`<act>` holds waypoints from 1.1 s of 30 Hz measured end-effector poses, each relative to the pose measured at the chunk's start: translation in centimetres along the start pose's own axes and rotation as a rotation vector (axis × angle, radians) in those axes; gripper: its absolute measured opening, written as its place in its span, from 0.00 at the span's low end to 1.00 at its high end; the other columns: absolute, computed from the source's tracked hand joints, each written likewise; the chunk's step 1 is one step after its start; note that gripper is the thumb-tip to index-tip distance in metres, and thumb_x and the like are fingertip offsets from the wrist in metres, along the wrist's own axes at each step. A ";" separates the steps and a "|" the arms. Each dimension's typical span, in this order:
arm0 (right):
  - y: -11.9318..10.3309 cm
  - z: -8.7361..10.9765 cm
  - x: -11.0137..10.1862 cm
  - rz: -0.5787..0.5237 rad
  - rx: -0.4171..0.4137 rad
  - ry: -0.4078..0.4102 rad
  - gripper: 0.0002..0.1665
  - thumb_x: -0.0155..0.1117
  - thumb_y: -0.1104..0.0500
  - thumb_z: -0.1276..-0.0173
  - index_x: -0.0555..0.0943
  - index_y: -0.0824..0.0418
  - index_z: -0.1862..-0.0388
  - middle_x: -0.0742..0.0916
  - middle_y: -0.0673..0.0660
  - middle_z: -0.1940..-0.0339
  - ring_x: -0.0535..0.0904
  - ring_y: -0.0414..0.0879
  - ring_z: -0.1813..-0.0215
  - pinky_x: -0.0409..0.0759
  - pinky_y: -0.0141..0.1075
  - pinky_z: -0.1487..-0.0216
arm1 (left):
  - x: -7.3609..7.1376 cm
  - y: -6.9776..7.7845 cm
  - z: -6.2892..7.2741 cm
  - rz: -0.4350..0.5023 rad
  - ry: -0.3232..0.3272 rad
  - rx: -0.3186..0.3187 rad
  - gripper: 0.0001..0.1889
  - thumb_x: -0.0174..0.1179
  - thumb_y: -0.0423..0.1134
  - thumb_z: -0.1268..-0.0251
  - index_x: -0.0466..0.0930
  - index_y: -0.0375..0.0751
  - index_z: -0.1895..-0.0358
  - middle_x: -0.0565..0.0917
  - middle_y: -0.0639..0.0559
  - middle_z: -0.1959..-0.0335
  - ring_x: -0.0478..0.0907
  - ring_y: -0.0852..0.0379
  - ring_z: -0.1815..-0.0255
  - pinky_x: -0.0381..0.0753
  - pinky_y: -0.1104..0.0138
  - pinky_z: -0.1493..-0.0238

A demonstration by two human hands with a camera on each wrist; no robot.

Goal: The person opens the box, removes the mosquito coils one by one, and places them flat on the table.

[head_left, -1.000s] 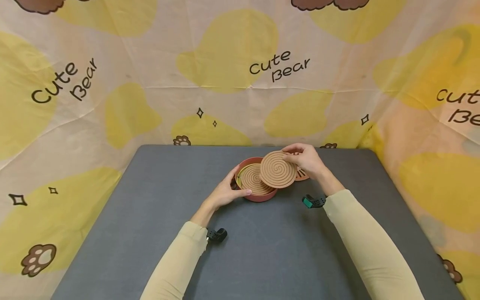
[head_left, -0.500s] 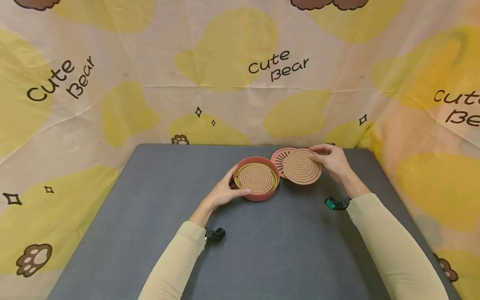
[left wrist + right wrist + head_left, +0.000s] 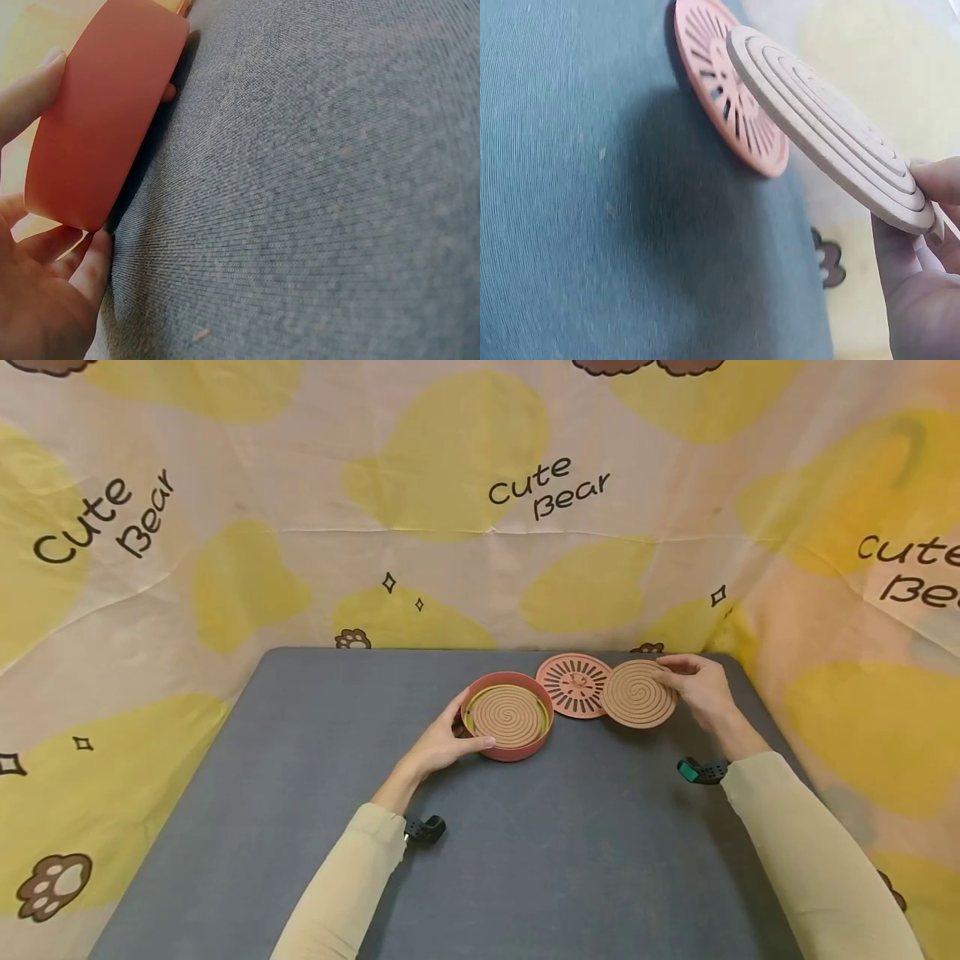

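A round red mosquito coil holder (image 3: 517, 754) stands on the table with one tan mosquito coil (image 3: 507, 716) lying inside it. My left hand (image 3: 437, 745) grips the holder's left side, thumb on the near wall; in the left wrist view its fingers reach the bottom edge of the red wall (image 3: 112, 112). Further right, my right hand (image 3: 703, 689) pinches the right edge of another mosquito coil (image 3: 637, 695), thumb on top. The right wrist view shows this coil (image 3: 817, 131) tilted and raised above the table.
A pink slotted lid (image 3: 576, 679) lies on the table between the holder and the raised coil, which overlaps its right edge in the head view. The grey table (image 3: 555, 852) ends at a patterned cloth backdrop (image 3: 442, 510) behind and at the sides.
My right hand has carried its coil rightward, from over the holder to past the slotted lid, uncovering both. My left hand has kept its hold on the holder.
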State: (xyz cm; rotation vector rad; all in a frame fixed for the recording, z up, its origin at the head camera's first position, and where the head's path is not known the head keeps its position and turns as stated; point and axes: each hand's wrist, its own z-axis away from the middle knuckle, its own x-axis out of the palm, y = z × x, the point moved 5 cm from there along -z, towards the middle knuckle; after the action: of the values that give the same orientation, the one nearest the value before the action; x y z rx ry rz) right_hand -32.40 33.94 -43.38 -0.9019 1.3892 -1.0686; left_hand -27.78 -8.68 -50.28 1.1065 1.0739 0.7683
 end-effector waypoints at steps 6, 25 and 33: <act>1.5 -0.4 -1.7 -0.023 0.039 0.074 0.27 0.73 0.61 0.32 0.78 0.73 0.38 0.86 0.38 0.67 0.80 0.34 0.68 0.80 0.26 0.70 | -0.1 0.0 0.1 -0.011 -0.001 -0.002 0.56 0.77 0.50 0.43 0.46 0.61 0.17 0.59 0.49 0.20 0.59 0.50 0.21 0.62 0.51 0.25; 5.4 -0.7 -3.1 0.144 0.126 0.125 0.29 0.68 0.58 0.27 0.75 0.71 0.33 0.85 0.48 0.58 0.77 0.32 0.66 0.80 0.25 0.67 | 0.2 -0.4 -0.1 0.017 -0.010 -0.026 0.57 0.77 0.46 0.43 0.46 0.60 0.17 0.56 0.47 0.19 0.58 0.49 0.21 0.61 0.52 0.24; 5.5 -0.7 -2.9 0.385 0.087 0.045 0.30 0.63 0.53 0.24 0.74 0.72 0.32 0.80 0.72 0.38 0.77 0.55 0.46 0.76 0.30 0.58 | -0.1 -0.4 -0.1 0.019 -0.017 -0.017 0.56 0.77 0.48 0.42 0.45 0.61 0.17 0.56 0.46 0.19 0.57 0.47 0.21 0.60 0.50 0.24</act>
State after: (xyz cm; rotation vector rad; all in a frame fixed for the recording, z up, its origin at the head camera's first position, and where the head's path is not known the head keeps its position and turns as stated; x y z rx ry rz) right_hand -32.53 38.41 -47.70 -0.5208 1.4684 -0.8502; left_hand -27.89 -8.86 -50.67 1.1079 1.0423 0.7803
